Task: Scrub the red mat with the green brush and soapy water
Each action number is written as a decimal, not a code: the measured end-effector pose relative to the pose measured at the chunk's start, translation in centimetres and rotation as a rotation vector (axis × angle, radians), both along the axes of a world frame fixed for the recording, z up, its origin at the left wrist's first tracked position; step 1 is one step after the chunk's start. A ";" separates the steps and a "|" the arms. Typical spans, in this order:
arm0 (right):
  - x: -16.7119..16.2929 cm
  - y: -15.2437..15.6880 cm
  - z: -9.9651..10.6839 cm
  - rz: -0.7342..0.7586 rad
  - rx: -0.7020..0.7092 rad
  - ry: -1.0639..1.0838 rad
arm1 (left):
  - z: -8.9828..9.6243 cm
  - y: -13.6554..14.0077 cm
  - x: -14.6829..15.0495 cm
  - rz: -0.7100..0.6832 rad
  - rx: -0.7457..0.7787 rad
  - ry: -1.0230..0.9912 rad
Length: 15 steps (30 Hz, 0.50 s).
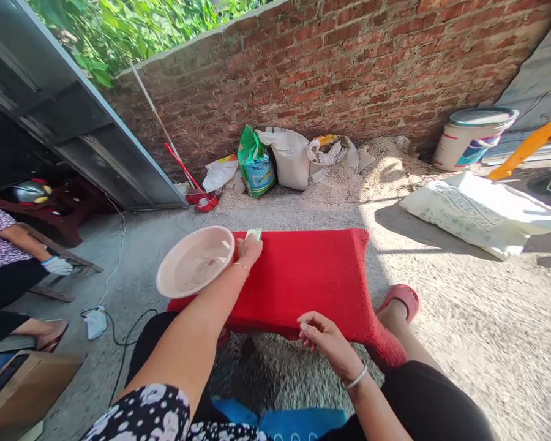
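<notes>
My left hand reaches out over the far left part of a bench draped in red cloth. Its fingers are closed on a small pale green piece, whose kind I cannot make out. Right beside that hand, a pale pink basin rests at the bench's left end, with small dark bits on its bottom. My right hand hovers at the near edge of the red cloth, fingers loosely bent and apart, holding nothing.
Along the brick wall stand a green-and-blue bag, a white sack and a red dustpan. Another sack lies right, near a bucket. A seated person's gloved hand and a cardboard box are left.
</notes>
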State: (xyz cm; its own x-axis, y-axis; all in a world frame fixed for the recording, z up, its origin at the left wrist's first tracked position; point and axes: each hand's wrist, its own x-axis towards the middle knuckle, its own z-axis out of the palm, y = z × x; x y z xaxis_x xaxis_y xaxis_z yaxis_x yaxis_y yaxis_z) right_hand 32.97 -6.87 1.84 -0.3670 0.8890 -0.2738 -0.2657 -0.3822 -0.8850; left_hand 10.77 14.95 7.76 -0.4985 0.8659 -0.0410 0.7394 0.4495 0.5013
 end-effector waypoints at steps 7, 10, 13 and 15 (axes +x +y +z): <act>-1.0 -0.3 -0.1 0.124 0.097 -0.008 | 0.4 0.9 4.7 0.109 -0.057 0.082; -1.6 -0.6 -0.7 0.190 0.167 -0.064 | 0.0 1.2 11.2 -0.030 -0.055 0.097; -2.4 -0.8 -1.4 0.290 0.259 -0.163 | -1.2 -0.5 19.7 -0.244 -0.037 0.086; -2.9 -1.0 -1.9 0.343 0.400 -0.257 | -2.0 -2.8 25.2 -0.438 -0.034 0.045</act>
